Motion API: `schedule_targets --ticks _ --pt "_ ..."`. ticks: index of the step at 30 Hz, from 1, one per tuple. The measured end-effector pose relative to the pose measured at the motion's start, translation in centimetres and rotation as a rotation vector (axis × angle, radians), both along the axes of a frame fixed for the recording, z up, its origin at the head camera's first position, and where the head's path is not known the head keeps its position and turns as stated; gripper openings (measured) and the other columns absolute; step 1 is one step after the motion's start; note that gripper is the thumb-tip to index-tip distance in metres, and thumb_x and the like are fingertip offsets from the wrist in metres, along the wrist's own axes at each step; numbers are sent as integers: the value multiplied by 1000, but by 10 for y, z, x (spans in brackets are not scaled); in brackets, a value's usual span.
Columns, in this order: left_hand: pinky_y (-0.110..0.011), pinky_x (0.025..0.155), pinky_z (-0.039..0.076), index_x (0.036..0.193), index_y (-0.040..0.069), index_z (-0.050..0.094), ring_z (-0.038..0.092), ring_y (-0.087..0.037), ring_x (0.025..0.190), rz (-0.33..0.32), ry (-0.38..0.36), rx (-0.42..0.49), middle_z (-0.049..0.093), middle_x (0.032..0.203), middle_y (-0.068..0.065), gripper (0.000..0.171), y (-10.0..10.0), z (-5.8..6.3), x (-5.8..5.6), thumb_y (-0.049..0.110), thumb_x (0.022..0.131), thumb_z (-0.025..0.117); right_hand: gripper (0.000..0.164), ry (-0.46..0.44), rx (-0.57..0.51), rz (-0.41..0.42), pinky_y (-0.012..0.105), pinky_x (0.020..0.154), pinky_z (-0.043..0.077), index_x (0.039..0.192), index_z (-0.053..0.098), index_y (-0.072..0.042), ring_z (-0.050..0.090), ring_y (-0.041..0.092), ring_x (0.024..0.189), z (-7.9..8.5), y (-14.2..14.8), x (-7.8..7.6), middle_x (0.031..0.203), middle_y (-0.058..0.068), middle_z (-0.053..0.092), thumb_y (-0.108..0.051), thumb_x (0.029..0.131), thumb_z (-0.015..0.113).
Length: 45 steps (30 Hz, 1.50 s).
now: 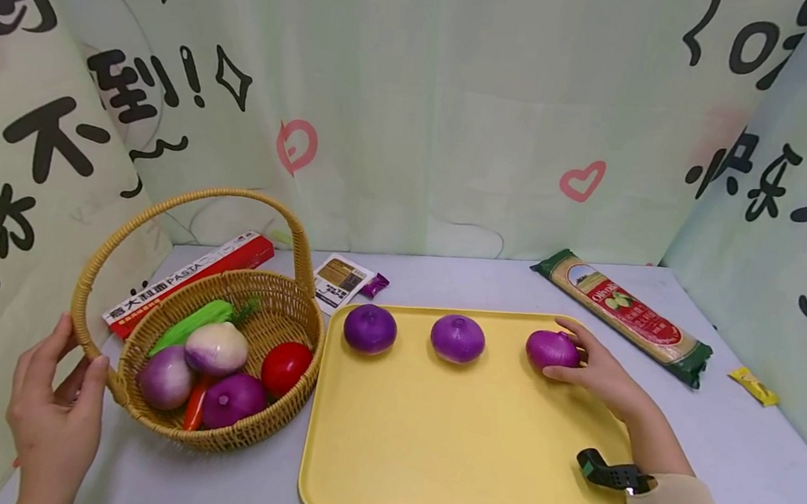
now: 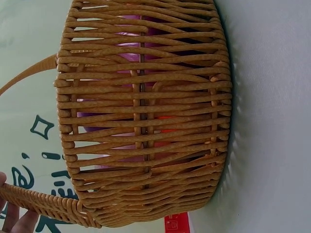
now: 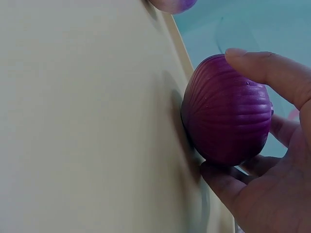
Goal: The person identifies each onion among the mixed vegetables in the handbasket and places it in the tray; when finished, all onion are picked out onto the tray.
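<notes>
My left hand (image 1: 55, 411) holds the lower end of the handle (image 1: 85, 293) of a wicker basket (image 1: 280, 420). In the basket lie a red tomato (image 1: 286, 368), several onions, one of them pale on top (image 1: 216, 348), a green vegetable (image 1: 194, 325) and a slim red one (image 1: 197, 403). At the far right of a yellow tray (image 1: 453, 460), my right hand (image 1: 602, 382) grips a purple onion (image 1: 553, 350) between thumb and fingers. In the right wrist view that onion (image 3: 228, 111) is close over the tray. Two more purple onions, one left (image 1: 370, 329) and one central (image 1: 457, 338), stand along the tray's back.
Behind the basket lies a red pasta box (image 1: 236, 257), with a printed card (image 1: 342, 281) and a small purple packet (image 1: 374, 285) beside it. A green-ended pasta bag (image 1: 626, 317) and a yellow packet (image 1: 753, 385) lie at the right. Printed curtains (image 1: 435, 121) enclose the table.
</notes>
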<state>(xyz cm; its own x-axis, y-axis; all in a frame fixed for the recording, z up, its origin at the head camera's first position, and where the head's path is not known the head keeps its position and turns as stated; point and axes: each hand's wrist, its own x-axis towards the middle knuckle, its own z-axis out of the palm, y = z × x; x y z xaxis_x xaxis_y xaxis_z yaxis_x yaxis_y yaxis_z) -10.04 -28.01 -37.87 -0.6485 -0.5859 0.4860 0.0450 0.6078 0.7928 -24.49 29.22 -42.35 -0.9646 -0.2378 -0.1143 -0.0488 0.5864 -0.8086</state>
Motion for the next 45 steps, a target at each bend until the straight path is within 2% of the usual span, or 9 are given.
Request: schedule_targets --ticks 6,13,26,38,45 --pt "3 86 39 138 33 44 47 5 116 -11 29 -15 36 115 35 65 0 -1 0 -3 88 59 87 1 13 -9 62 101 43 151 15 -12 31 49 130 1 0 0 147 29 25 -30 85 68" --pt "3 88 39 139 34 43 46 3 117 -16 24 -14 36 116 34 64 -1 -1 0 -3 88 59 85 22 36 -24 66 103 37 150 17 -8 25 52 133 3 2 0 149 28 23 -33 86 67" --pt "3 86 39 139 32 44 45 6 115 -28 39 -13 36 115 34 65 -1 0 0 -5 87 59 81 52 24 -26 68 107 28 149 20 -5 21 53 135 8 5 -4 149 31 21 -30 87 66" --pt "5 85 37 139 29 45 44 8 114 -30 35 -6 35 114 33 65 -1 -2 -2 -6 86 60 83 66 48 -69 69 107 28 151 18 -10 21 52 136 25 2 1 152 27 19 -38 88 64" --pt "3 87 39 138 33 43 46 3 118 -15 30 -2 37 117 33 63 1 0 -1 -2 88 59 81 118 46 -60 67 107 30 150 20 -8 23 52 135 33 0 1 151 28 22 -33 88 65"
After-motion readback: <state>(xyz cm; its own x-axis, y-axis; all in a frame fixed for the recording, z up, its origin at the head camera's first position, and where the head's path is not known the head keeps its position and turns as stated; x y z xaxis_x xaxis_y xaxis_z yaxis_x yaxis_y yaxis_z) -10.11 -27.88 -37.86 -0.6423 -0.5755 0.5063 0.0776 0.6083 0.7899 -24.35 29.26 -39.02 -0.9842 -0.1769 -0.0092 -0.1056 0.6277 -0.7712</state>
